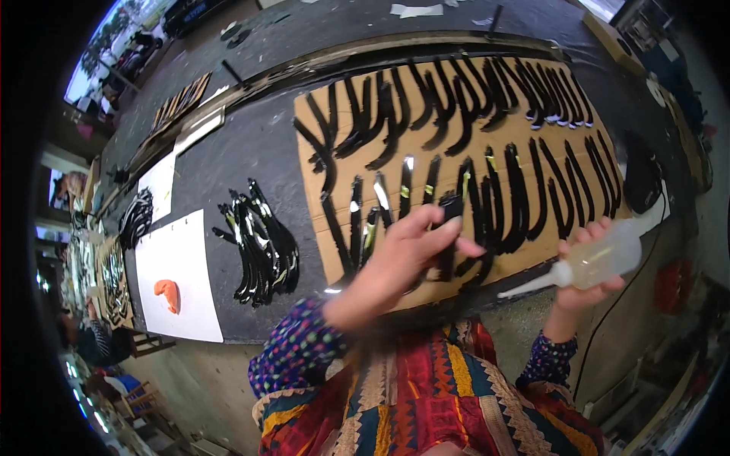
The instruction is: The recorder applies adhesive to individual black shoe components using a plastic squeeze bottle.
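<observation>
My right hand (585,292) is wrapped round a translucent squeeze bottle (614,254) with pale yellowish liquid in it. Its long white nozzle points left, past the front edge of the table. My left hand (403,262) is closed, thumb against fingers, on a black strip (450,207) above the cardboard's near side; part of the strip is hidden by the fingers. Under and beyond my hands lies the brown cardboard sheet (308,178), bearing two rows of curved, shiny black strips (515,197).
Left of the cardboard, a bundle of loose black strips (262,247) rests on the dark table (243,144). Farther left are white paper (186,251) with an orange crumpled piece (167,295) and another strip bundle (137,216). A black object (642,171) sits at right. A person (99,338) is far left.
</observation>
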`<control>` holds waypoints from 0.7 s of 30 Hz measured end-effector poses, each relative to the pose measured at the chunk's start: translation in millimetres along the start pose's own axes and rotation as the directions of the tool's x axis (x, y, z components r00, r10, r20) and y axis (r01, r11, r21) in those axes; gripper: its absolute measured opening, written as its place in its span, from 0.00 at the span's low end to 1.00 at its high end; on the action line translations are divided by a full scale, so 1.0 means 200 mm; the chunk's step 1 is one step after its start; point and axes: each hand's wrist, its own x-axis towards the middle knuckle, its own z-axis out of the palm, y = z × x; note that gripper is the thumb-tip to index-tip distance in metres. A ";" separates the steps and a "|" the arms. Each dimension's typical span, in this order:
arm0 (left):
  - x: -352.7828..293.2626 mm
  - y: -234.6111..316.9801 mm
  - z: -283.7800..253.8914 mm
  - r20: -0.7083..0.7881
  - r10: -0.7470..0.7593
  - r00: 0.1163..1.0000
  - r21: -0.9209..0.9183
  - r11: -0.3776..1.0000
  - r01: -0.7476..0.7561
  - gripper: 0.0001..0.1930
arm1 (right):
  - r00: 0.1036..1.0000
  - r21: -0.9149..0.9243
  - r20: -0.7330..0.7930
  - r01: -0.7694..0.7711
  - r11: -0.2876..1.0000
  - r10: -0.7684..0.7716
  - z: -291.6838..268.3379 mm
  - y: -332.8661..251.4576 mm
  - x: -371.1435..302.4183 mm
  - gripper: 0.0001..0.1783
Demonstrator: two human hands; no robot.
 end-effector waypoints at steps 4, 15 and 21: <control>0.47 -0.13 0.38 0.181 -0.028 0.983 -0.098 0.994 0.047 0.08 | 0.978 0.327 -0.025 0.202 0.923 -0.205 -0.16 -0.37 -0.13 0.45; 1.68 -0.45 1.11 -0.113 0.059 0.992 0.045 0.998 -0.054 0.09 | 0.903 0.418 -0.179 0.430 0.801 -0.391 -0.36 -0.69 -0.41 0.42; 1.86 -0.39 1.11 -0.218 0.126 0.968 0.381 0.924 -0.035 0.10 | 0.910 0.371 -0.176 0.414 0.832 -0.374 -0.38 -0.66 -0.37 0.42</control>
